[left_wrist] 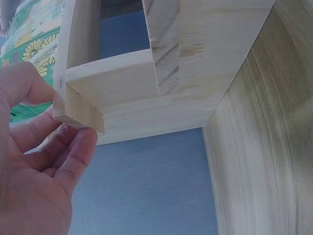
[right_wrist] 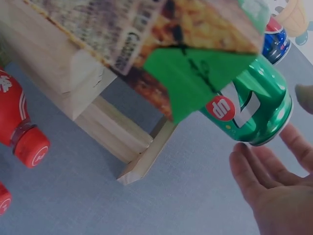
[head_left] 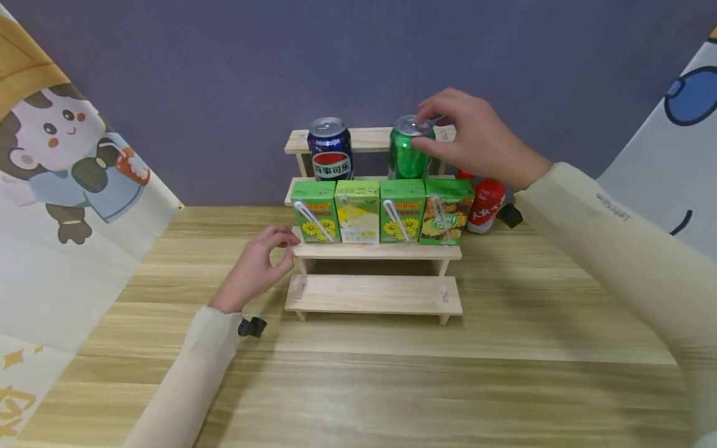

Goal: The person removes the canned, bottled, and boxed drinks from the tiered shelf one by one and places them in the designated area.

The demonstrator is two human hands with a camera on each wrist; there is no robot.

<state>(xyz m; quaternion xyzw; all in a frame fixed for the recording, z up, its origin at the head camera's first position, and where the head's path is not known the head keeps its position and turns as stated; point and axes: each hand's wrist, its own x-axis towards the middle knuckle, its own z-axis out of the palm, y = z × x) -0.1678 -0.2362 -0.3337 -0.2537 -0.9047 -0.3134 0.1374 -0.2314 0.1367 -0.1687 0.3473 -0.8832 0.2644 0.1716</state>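
Note:
My right hand (head_left: 467,127) reaches over the back of a wooden tiered rack (head_left: 372,294) and grips a green 7UP can (head_left: 404,155) near its lid, with thumb and fingers around the rim. In the right wrist view, fingertips meet the rim of the green can (right_wrist: 259,105). To its left stands a blue Pepsi can (head_left: 330,152); the juice boxes hide the bottoms of both cans. My left hand (head_left: 257,264) pinches the left end of the rack's box-bearing shelf; the left wrist view shows thumb and fingers around that shelf end (left_wrist: 80,110).
Several juice boxes (head_left: 358,214) stand in a row on a middle shelf. Red bottles (head_left: 486,205) are on the table just right of the rack, near my right forearm. A grey-blue panel (head_left: 224,106) rises behind. White printed sheets (head_left: 129,218) flank both sides.

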